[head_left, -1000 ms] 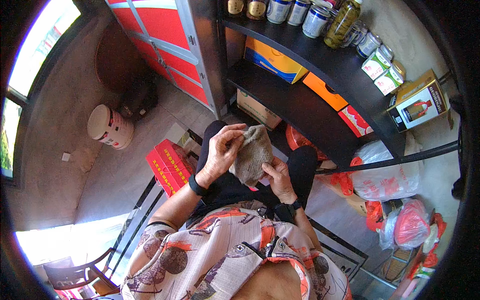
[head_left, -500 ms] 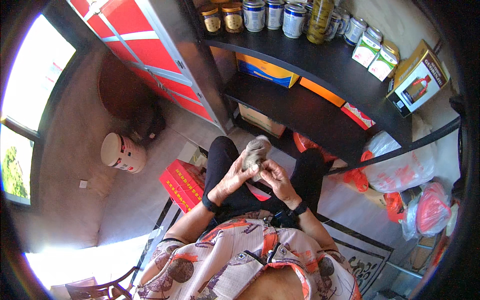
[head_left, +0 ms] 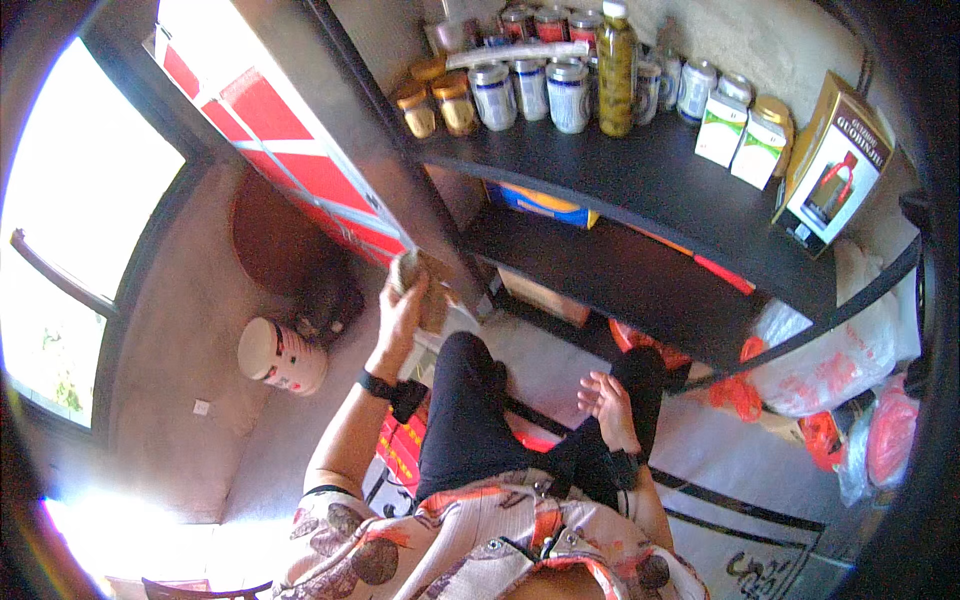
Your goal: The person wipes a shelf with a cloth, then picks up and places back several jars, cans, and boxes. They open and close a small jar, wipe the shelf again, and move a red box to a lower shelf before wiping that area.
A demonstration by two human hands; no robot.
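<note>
Brown cloth (head_left: 433, 305) in left grip (head_left: 400, 320), red cabinet (head_left: 322, 187), bucket (head_left: 283, 357)

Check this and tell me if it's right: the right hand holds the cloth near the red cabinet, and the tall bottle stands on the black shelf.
Wrong hand: the head view shows the left hand holding the cloth near the red cabinet. The tall bottle does stand on the black shelf.
</note>
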